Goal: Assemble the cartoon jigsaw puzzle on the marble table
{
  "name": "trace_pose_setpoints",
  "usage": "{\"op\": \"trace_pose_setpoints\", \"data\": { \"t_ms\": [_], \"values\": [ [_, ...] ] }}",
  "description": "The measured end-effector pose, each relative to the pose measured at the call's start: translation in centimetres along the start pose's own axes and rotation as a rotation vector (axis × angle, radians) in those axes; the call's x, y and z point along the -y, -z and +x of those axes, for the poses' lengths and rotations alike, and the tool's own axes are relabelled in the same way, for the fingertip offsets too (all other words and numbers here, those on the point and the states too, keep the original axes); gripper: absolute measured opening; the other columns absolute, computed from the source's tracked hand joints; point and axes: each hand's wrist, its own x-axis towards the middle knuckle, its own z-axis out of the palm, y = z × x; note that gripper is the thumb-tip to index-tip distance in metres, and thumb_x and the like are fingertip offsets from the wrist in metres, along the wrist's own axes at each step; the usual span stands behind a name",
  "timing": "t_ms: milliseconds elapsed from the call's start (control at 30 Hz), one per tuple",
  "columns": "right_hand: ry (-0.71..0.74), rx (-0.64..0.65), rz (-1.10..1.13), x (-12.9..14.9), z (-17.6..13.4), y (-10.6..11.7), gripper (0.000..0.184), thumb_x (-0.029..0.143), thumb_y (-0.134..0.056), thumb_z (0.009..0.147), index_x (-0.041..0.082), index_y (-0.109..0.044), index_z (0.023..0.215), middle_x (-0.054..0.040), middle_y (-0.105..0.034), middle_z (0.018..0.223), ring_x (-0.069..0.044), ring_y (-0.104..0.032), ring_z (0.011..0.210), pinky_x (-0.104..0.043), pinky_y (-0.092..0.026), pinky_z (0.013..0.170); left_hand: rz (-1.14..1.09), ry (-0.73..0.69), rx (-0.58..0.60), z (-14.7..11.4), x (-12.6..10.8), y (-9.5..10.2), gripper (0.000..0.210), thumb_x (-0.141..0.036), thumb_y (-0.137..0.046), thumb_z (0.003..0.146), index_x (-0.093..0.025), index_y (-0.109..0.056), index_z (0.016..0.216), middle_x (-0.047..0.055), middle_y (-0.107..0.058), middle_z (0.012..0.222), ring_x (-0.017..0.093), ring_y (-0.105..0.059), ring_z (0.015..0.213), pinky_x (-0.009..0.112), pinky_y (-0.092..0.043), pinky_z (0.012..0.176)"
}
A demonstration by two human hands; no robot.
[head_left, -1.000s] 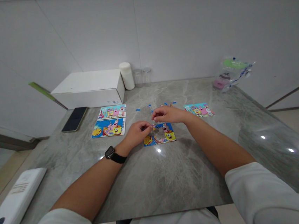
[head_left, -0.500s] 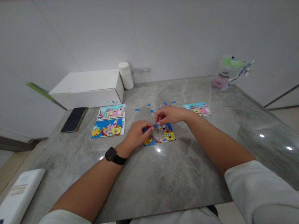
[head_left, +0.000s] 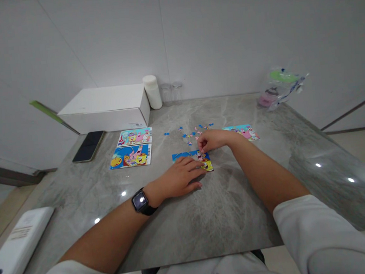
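My left hand (head_left: 183, 176) lies flat with its fingers spread over a partly assembled jigsaw puzzle (head_left: 207, 164), covering much of its lower left. The puzzle shows a blue and yellow cartoon picture. At its upper right edge, my right hand (head_left: 213, 140) has thumb and forefinger pinched together; what they hold, if anything, is hidden. Several loose puzzle pieces (head_left: 184, 136) are scattered just beyond the hands. Behind my right wrist lies a cartoon picture card (head_left: 248, 132), partly covered by the arm.
Two picture cards (head_left: 131, 156) lie to the left, with a phone (head_left: 88, 146) beyond them. Farther back stand a white box (head_left: 102, 110), a white bottle (head_left: 153, 92) and two clear glasses (head_left: 177, 93). A plastic bag (head_left: 278, 90) sits back right, a white power bank (head_left: 21, 243) front left.
My left hand has gone from a pinch at the puzzle's upper edge to lying flat on it. My right hand has shifted slightly right, still pinched.
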Motion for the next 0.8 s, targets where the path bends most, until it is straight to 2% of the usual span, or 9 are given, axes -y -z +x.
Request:
{"op": "trace_pose_setpoints", "data": {
  "t_ms": [333,800],
  "values": [
    [0.003,0.012,0.026,0.12,0.00,-0.04,0.020,0.032,-0.079,0.079,0.016,-0.081,0.090,-0.0032,-0.078,0.082,-0.016,-0.065,0.075,-0.024,-0.045,0.067,-0.035,-0.026,0.035,-0.01,-0.13,-0.45,0.056,-0.051,-0.056,0.106,-0.026,-0.054,0.155,0.013,-0.060,0.155,0.033,-0.052,0.143,0.053,-0.034,0.124],
    [-0.007,0.007,-0.005,0.01,0.26,-0.32,0.016,0.030,-0.081,0.078,0.018,-0.081,0.089,-0.0029,-0.079,0.082,-0.017,-0.067,0.076,-0.025,-0.045,0.068,-0.041,-0.033,0.039,-0.01,-0.06,-0.42,0.054,-0.050,-0.057,0.105,-0.024,-0.058,0.152,0.014,-0.061,0.153,0.033,-0.053,0.142,0.053,-0.036,0.123]
  ]
}}
